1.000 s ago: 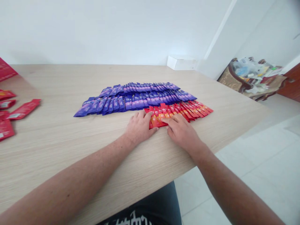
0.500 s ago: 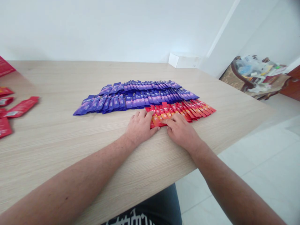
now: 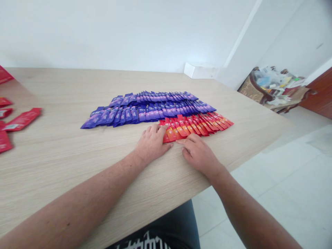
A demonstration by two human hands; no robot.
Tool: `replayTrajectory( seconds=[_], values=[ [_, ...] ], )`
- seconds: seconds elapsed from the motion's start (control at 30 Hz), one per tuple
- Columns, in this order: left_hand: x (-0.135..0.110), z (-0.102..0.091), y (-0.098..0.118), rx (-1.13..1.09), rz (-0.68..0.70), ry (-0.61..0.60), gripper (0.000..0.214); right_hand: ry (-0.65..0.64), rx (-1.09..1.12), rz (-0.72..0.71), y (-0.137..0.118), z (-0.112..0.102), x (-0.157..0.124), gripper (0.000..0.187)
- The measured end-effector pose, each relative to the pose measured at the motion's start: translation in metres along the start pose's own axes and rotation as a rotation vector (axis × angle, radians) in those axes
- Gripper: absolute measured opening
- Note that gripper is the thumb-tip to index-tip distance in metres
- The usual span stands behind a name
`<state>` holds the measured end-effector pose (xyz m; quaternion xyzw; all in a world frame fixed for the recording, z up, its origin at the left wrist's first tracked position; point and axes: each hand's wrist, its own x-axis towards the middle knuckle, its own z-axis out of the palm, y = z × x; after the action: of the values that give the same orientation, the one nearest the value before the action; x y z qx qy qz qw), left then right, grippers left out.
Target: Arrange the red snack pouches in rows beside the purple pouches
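Observation:
A row of overlapping red sachets (image 3: 193,125) with orange lower parts lies on the pale wooden table (image 3: 77,162). My left hand (image 3: 153,141) rests at the row's left end, fingers spread, its fingertips against the leftmost sachet. Just in front of the row is my right hand (image 3: 198,152), its index finger stretched toward the bottom edges of the sachets and the other fingers partly curled. Neither hand grips anything that I can see. Behind the red row, purple sachets (image 3: 153,112) lie fanned in two overlapping rows.
Loose red sachets (image 3: 22,120) lie at the far left, with part of a red box (image 3: 4,75) behind them. A white box (image 3: 199,71) stands against the wall. Beyond the table's right edge, a chair (image 3: 250,86) stands by plastic bags (image 3: 267,76).
My right hand has slid slightly back toward me, off the lower edges of the red sachets. My left hand keeps its place at the row's end. The view has shifted a little.

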<state>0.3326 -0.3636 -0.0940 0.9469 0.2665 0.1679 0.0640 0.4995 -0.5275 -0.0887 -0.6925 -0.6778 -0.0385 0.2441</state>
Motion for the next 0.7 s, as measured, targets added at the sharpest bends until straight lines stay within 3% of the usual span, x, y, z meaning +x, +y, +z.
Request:
replayTrajectory(
  seconds=[0.17, 0.27, 0.4, 0.53, 0.7],
  values=[
    [-0.039, -0.025, -0.024, -0.040, 0.021, -0.071, 0.073, -0.066, 0.180, 0.000, -0.034, 0.009, -0.026, 0.031],
    [-0.070, -0.041, -0.053, -0.054, 0.020, -0.085, 0.068, -0.045, 0.137, 0.043, -0.031, 0.007, -0.034, 0.022],
    [-0.106, -0.056, -0.093, -0.064, 0.009, -0.093, 0.058, 0.058, -0.066, 0.210, 0.020, -0.014, -0.034, 0.017],
    [-0.125, -0.060, -0.114, -0.084, -0.013, -0.058, 0.053, 0.068, -0.168, 0.283, 0.077, -0.030, -0.027, 0.016],
    [-0.129, -0.060, -0.118, -0.119, -0.015, -0.050, 0.053, 0.056, -0.221, 0.289, 0.100, -0.021, -0.024, 0.015]
  ],
)
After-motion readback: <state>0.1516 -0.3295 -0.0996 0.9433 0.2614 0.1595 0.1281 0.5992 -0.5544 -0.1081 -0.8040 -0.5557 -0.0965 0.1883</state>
